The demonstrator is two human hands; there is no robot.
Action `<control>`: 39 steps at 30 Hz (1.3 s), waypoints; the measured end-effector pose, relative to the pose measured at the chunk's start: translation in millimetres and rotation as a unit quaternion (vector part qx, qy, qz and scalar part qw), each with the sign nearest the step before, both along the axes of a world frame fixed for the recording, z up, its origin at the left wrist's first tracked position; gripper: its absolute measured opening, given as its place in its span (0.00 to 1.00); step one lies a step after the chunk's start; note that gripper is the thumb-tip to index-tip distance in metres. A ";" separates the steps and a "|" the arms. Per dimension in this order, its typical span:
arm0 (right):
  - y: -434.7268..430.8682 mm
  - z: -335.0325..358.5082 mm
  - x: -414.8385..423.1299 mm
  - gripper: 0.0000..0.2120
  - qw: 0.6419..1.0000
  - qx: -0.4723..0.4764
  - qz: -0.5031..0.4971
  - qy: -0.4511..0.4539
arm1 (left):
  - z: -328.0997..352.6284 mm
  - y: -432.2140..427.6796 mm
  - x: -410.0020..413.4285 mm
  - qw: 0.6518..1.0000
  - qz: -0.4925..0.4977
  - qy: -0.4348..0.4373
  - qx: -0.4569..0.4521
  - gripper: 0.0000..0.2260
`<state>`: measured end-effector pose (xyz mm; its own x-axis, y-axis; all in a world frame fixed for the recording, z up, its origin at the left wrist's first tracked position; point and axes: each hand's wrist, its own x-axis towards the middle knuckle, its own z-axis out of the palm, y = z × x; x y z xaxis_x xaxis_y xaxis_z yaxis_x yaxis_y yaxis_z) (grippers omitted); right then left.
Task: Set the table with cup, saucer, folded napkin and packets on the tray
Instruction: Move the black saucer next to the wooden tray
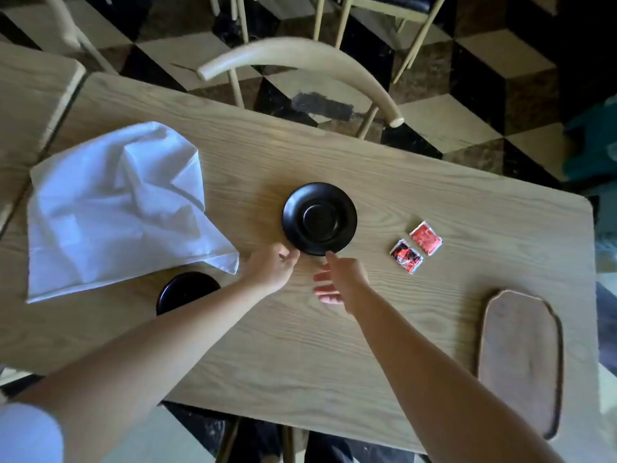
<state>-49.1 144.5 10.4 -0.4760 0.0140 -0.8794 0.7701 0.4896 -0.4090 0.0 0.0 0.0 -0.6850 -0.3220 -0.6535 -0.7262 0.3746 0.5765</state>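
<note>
A black saucer [319,218] lies in the middle of the wooden table. My left hand [271,267] touches its near left rim with the fingertips. My right hand [337,280] is just below the near rim, index finger at the edge, the other fingers spread; neither hand has lifted the saucer. A black cup [185,290] stands at the near left, partly hidden behind my left forearm. A white cloth napkin [117,208] lies unfolded and rumpled at the left. Two red packets [415,246] lie side by side right of the saucer. An oblong wooden tray [521,359] sits at the near right.
A curved wooden chair back [300,60] stands beyond the table's far edge. Another table [30,91] adjoins at the far left. The floor has a black, beige and brown cube pattern. The table's right edge lies just past the tray.
</note>
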 end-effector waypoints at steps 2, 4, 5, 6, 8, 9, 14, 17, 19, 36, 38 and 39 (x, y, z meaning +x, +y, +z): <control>-2.2 -4.7 -4.8 0.16 0.993 -0.054 -0.098 -0.031 | -4.9 2.1 -10.0 0.994 0.078 -0.019 0.072 0.13; -2.5 -6.4 -6.4 0.12 0.984 -0.078 -0.156 -0.033 | -5.1 4.8 -16.7 0.976 0.149 -0.043 0.151 0.12; -3.4 -7.2 -5.7 0.10 0.980 -0.088 -0.175 -0.026 | -5.3 6.7 -18.1 0.968 0.170 -0.050 0.179 0.11; -4.1 -7.7 -5.1 0.08 0.978 -0.088 -0.187 -0.013 | -5.8 8.8 -19.5 0.961 0.186 -0.051 0.196 0.10; -3.0 -8.2 -5.1 0.07 0.975 -0.084 -0.204 0.005 | -5.7 11.3 -21.0 0.953 0.214 -0.045 0.209 0.07; -2.3 -8.7 -5.0 0.08 0.975 -0.078 -0.207 0.015 | -4.2 12.9 -22.0 0.949 0.232 -0.045 0.208 0.06; 10.6 -5.6 1.0 0.12 0.970 -0.069 -0.231 0.042 | 3.9 27.8 -18.8 0.935 0.269 -0.062 0.222 0.03; 24.5 2.3 11.7 0.12 0.966 -0.079 -0.245 0.038 | 13.6 41.2 -10.4 0.940 0.253 -0.078 0.213 0.03; 36.8 7.6 22.8 0.12 0.963 -0.087 -0.254 0.041 | 18.3 51.2 -1.7 0.948 0.232 -0.076 0.202 0.03; 227.0 44.9 133.6 0.11 0.961 -0.130 -0.221 0.100 | 67.7 213.0 102.8 0.968 0.110 -0.109 0.197 0.04; 245.6 44.2 144.7 0.11 0.961 -0.127 -0.224 0.105 | 68.7 231.0 113.0 0.968 0.109 -0.113 0.197 0.05; 253.5 43.0 149.6 0.11 0.960 -0.126 -0.228 0.105 | 68.2 239.1 117.1 0.967 0.108 -0.115 0.199 0.05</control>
